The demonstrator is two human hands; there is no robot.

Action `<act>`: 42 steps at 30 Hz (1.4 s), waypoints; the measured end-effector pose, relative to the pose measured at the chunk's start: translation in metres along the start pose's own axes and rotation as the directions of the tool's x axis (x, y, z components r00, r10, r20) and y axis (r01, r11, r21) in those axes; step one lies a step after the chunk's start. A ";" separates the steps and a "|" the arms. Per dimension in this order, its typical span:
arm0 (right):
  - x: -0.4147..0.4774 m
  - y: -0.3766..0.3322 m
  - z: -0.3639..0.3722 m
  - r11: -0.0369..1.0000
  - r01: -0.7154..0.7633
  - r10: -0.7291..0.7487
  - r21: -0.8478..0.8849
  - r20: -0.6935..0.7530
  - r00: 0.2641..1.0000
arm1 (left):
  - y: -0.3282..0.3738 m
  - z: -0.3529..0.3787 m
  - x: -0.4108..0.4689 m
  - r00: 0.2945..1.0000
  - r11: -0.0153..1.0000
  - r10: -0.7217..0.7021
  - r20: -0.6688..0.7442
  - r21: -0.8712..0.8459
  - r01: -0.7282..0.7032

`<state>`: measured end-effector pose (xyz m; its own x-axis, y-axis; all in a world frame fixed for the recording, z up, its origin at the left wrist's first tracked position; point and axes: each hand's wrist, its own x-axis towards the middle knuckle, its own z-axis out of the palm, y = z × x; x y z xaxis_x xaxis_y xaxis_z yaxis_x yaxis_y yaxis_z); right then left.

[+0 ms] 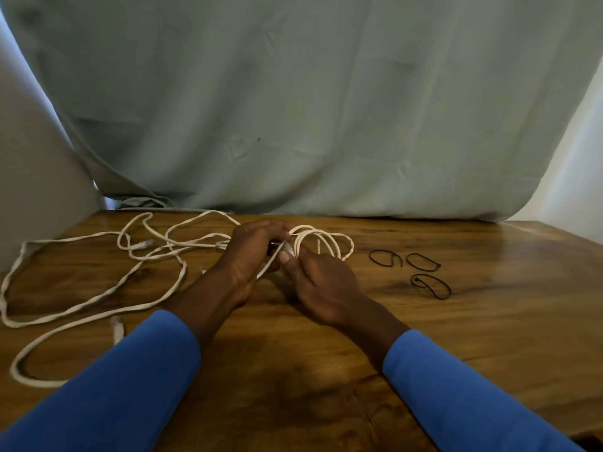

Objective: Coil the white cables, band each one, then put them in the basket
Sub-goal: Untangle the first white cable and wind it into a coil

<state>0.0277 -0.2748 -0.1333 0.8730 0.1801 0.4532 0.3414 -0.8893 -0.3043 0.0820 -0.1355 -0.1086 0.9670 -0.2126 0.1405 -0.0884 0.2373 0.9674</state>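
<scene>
1. The long white braided cables (98,298) lie in loose, overlapping bends across the brown polished wooden table (489,337), spreading from about 10 o'clock round to 8 o'clock of the hands; how many separate cables there are I cannot tell.
2. A small coil of white cable loops (321,244) stands at 12 o'clock, just past the hands and partly in them.
3. The left hand (251,252) is clenched around the strand feeding in from 9 o'clock.
4. The right hand (321,285) pinches the base of the loops between thumb and fingers, keeping them stacked.
5. The cable looks light and limp with some springiness, so released loops would likely open out; the pinch at the crossing point seems the right hold.
6. A clear plug end (143,244) lies at 10 o'clock and another connector (118,327) at 8 o'clock; both seem stiff and could snag on the other bends as slack is drawn in.
7. Three thin black elastic bands (421,272) lie apart at 3 o'clock, near the right hand; they seem stretchy and easy to slip over a coil.
8. No basket is in view.
</scene>
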 end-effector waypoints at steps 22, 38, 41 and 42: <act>0.017 0.025 -0.013 -0.249 -0.107 0.226 0.963 0.165 0.960 | -0.019 0.023 -0.006 0.998 0.979 0.068 -0.016 0.195 -0.064; 0.022 0.022 -0.025 -0.498 -0.210 -0.093 0.841 0.189 0.978 | -0.014 0.011 0.000 0.980 0.969 0.158 0.118 0.174 -0.177; 0.020 0.024 -0.021 -0.511 -0.242 -0.082 0.825 0.233 0.969 | -0.022 0.018 0.000 0.978 0.954 0.181 0.103 0.221 -0.200; 0.019 0.025 -0.020 -0.502 -0.237 -0.055 0.832 0.242 0.969 | -0.024 0.018 -0.001 0.981 0.959 0.167 0.101 0.215 -0.185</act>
<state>0.0464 -0.3016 -0.1157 0.9112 0.3254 0.2527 -0.0883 0.7533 -0.6518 0.0786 -0.1585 -0.1284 0.9093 -0.2651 0.3207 -0.3156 0.0628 0.9468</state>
